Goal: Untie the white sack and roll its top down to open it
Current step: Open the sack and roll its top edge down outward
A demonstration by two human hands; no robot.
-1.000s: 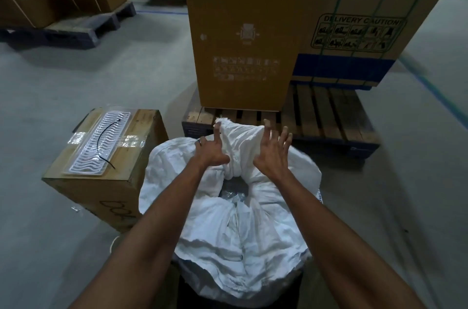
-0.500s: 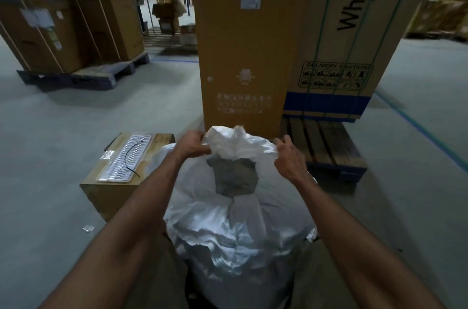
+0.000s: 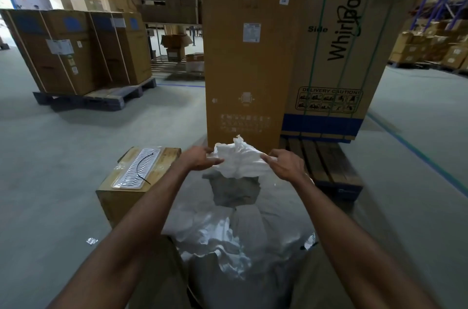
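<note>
The white sack (image 3: pixel 235 235) stands upright right in front of me, crumpled and shiny on its near side. Its bunched far top edge (image 3: pixel 240 162) is lifted above a dark opening in the middle. My left hand (image 3: pixel 200 160) pinches the left end of that raised fabric. My right hand (image 3: pixel 285 163) pinches the right end, fingers curled into the cloth. Both forearms reach over the sack. I see no tie or knot on the sack.
A small cardboard box (image 3: pixel 136 182) with a white plastic tray and black cable on top stands left of the sack. A tall carton (image 3: pixel 245 68) and a Whirlpool carton (image 3: pixel 347 50) stand on a wooden pallet (image 3: pixel 326 169) just behind. More palletised boxes (image 3: pixel 81 50) at far left.
Both hands went from resting on the sack's top to gripping its far edge and lifting it up. The view tilted upward, showing more of the warehouse.
</note>
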